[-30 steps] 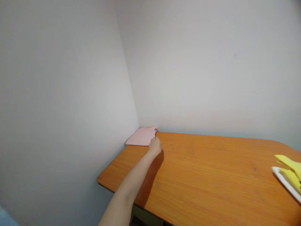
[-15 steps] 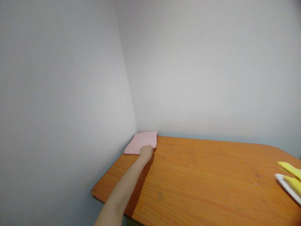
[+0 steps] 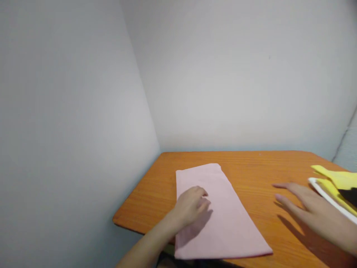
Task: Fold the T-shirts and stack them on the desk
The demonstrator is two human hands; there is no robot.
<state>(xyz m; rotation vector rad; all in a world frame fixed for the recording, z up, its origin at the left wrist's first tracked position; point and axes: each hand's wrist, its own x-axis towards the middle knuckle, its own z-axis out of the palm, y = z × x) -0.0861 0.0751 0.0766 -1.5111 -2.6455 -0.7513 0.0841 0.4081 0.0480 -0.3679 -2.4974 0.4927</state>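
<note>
An orange wood-grain surface (image 3: 251, 167) is filling the lower half of the view, pushed into the corner where a pale left wall (image 3: 69, 111) is meeting a pale back wall (image 3: 237, 74). A strip of grey textured material (image 3: 348, 149) is showing at the far right edge. Near the right end of the surface, yellow cloths (image 3: 334, 178) are lying on a flat white thing (image 3: 326, 192), with a dark patch just beside them.

A pink cloth (image 3: 228, 219) is lying as a long flat rectangle, running from the middle of the surface to its near edge. The left hand (image 3: 191, 204) is resting on the left part of the cloth. Its grip is half curled, the fingers bending down onto the fabric, and whether they are pinching it cannot be told. The right hand (image 3: 309, 208) is hovering just above the bare wood between the pink cloth and the yellow cloths. Its grip is released, the fingers stretching out and spreading, and it is holding nothing.

Half a second ago the pink cloth was sitting as a small folded square in the far corner against the walls, with the left arm reaching out to it. Now it is lying longer and much nearer, and the right hand has come into view.
</note>
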